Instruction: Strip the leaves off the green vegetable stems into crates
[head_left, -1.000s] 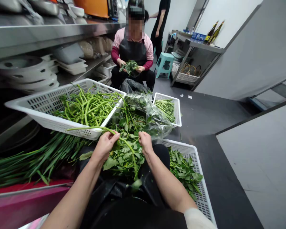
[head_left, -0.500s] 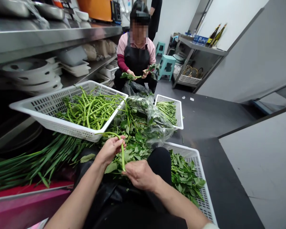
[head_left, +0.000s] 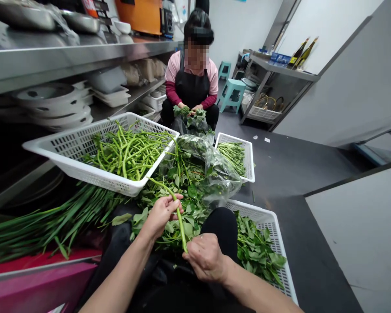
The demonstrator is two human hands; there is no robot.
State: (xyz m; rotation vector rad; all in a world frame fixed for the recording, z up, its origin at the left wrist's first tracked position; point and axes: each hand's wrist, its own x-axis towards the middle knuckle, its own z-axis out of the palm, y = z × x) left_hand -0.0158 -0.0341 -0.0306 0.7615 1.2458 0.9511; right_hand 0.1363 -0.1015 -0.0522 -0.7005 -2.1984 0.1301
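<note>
Green stem [head_left: 182,227] slants above the leaf pile [head_left: 194,214], pinched in our left hand [head_left: 163,213], its lower end gripped by our right hand [head_left: 206,257]; we might snap it by bending too hard

Stems [head_left: 127,152] in basket [head_left: 94,175], left of leaf pile [head_left: 195,213]

A commercial-style kitchen: a steel shelf [head_left: 68,63] bears metal bowls [head_left: 81,21], 3 white baskets [head_left: 94,175] hold greens [head_left: 130,152], 2 bottles [head_left: 297,55] top a steel table [head_left: 283,66].
</note>
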